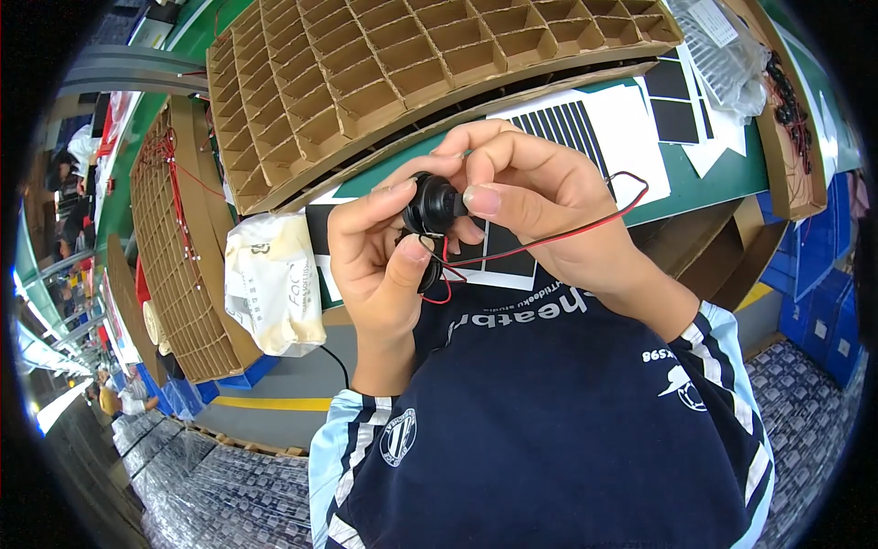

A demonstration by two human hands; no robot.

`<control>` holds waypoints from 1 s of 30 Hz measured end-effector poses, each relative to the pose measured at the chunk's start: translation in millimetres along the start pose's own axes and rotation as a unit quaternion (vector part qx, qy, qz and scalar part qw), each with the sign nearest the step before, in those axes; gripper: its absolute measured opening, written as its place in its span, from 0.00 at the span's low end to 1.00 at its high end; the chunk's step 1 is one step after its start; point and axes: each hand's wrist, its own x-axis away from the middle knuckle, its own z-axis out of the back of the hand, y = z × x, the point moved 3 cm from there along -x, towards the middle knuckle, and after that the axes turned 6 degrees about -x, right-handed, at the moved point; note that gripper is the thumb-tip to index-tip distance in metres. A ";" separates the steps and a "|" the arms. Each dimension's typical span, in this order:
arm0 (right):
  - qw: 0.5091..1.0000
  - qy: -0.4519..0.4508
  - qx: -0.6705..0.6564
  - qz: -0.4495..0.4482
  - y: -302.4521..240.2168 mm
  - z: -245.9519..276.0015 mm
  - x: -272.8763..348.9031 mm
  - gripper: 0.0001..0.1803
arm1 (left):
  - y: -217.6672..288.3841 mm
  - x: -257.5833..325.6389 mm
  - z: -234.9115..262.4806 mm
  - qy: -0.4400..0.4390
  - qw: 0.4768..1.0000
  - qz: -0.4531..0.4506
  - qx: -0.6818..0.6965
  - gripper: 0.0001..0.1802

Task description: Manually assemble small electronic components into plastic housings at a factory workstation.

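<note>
My left hand [373, 261] is closed around a black round component [428, 207] with a ridged, stepped body, held up above the table edge. A second dark round part [430, 275] shows lower in the same hand, partly hidden by the thumb. Thumb and forefinger of my right hand [549, 188] pinch a small black piece [459, 203] at the component's right side; whether it is joined to the component I cannot tell. Red and black wires [558, 236] loop from the component past my right hand.
A cardboard divider tray [366, 69] stands at the far side, another [178, 247] at the left. A white bag [274, 284] lies by my left forearm. Sheets with black stripes [631, 137] cover part of the green table. A box [800, 197] with dark wires is at right.
</note>
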 end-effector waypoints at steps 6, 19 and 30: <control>1.000 -0.003 -0.017 -0.013 0.8 -1.2 0.8 0.05 | 1.8 1.5 0.5 -0.011 1.000 -0.004 0.003 0.16; 0.999 -0.014 -0.017 -0.046 4.0 0.5 -2.3 0.04 | 2.5 0.2 -0.8 -0.009 0.999 -0.029 -0.028 0.16; 0.981 -0.072 0.170 0.063 -8.9 5.6 1.7 0.22 | 7.5 -1.2 0.4 0.118 0.989 0.049 -0.070 0.17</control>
